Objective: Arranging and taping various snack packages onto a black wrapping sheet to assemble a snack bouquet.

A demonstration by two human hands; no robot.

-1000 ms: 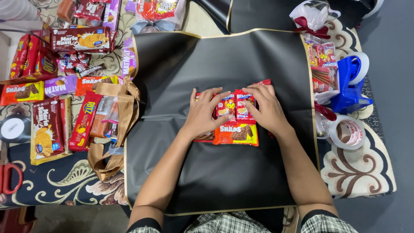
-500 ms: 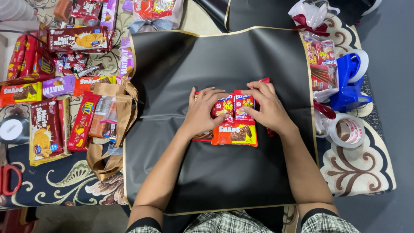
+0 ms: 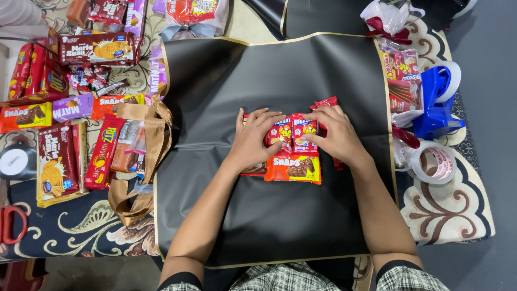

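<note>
Both hands work at a small cluster of snack packets [image 3: 291, 151] lying near the middle of a black wrapping sheet [image 3: 215, 86] with a thin gold edge, and the step in hand looks like squaring that cluster into a tight bundle. The left hand [image 3: 256, 137] lies flat on the left side of the cluster, fingers spread and pressing down on the packets rather than closed round anything. The right hand [image 3: 334, 134] rests on the right side, its fingertips bent onto the top of two small red packets [image 3: 293, 132] standing side by side; it pins them rather than clamps them. Below those, nearer the person, an orange packet [image 3: 293, 168] lies across the cluster with its face up. As a judgement, the next move calls for holding the packets pressed together so none slides while they are fixed or wrapped; the loose red packet end [image 3: 325, 102] sticking out beyond the right hand could slip. A roll of tape [image 3: 434, 163] and a blue tape dispenser [image 3: 436, 102] lie off the right edge of the sheet, well apart from the cluster. Compared with the earlier frames, the hands sit in nearly the same place; the right fingers have curled further onto the small red packets, and the cluster has hardly shifted.
</note>
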